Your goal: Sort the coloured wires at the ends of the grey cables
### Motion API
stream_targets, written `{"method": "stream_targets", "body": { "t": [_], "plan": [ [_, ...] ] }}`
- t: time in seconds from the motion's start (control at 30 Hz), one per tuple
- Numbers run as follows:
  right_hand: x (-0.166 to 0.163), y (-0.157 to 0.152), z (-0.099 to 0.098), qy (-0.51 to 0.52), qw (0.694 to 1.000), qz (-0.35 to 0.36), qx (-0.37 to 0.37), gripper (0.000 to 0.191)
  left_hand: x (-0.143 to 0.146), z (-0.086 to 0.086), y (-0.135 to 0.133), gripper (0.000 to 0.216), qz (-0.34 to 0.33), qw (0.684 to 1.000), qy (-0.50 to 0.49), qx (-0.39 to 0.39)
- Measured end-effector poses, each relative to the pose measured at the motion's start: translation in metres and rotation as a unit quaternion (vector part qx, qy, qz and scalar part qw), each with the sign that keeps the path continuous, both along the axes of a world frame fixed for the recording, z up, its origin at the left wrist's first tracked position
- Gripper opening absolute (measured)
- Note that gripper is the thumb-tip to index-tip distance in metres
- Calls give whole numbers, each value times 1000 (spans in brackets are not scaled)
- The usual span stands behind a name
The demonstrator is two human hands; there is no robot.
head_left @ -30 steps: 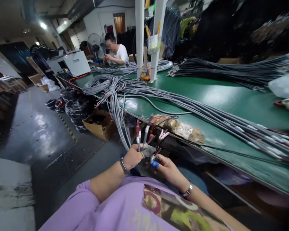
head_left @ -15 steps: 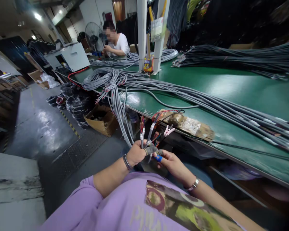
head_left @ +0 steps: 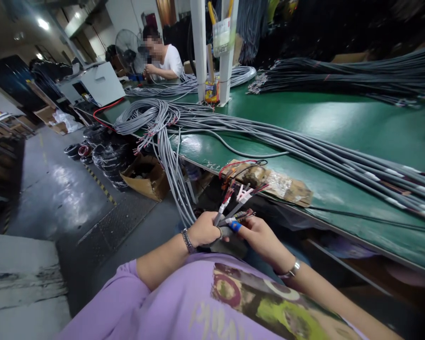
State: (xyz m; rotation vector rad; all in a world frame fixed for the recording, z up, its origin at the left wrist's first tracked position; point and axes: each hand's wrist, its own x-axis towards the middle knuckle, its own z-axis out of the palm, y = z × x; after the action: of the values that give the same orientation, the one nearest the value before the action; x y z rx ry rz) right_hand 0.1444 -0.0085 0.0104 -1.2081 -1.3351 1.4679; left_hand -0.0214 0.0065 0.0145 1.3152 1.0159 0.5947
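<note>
A small bunch of grey cables (head_left: 236,208) is held in front of the purple shirt (head_left: 170,283), just off the near edge of the green counter (head_left: 304,113). The bunch is gripped by the left hand (head_left: 203,230), curled around it, while one cable end is pinched by the right hand (head_left: 260,233), its thumb covered by a blue wrap (head_left: 235,225). The cables can be judged light, springy and fairly firm; the splayed coloured wires (head_left: 228,193) are probably soft and easily bent. Hold is best taken on the grey lengths, below those wires.
</note>
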Motion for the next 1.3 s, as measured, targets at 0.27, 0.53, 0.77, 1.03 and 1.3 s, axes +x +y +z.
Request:
{"method": "stream_targets", "body": {
  "t": [0.27, 0.53, 0.77, 1.03, 1.3],
  "plan": [
    [3, 3, -1, 34, 999, -22, -12, 36, 4, 7, -1, 39, 133, 989, -71, -1],
    [5, 1, -7, 37, 999, -27, -8, 34, 5, 9, 0, 44, 145, 988, -35, 36],
    [8, 6, -3, 68, 997, -32, -30, 33, 9, 9, 1, 45, 135, 990, -40, -22],
    [6, 11, 8, 62, 998, 9, -8, 37, 8, 8, 1, 38, 56, 998, -3, -14],
    [-1, 4, -4, 104, 990, -79, -45, 34, 13, 12, -4, 42, 131, 991, -19, 11]
  ]
}}
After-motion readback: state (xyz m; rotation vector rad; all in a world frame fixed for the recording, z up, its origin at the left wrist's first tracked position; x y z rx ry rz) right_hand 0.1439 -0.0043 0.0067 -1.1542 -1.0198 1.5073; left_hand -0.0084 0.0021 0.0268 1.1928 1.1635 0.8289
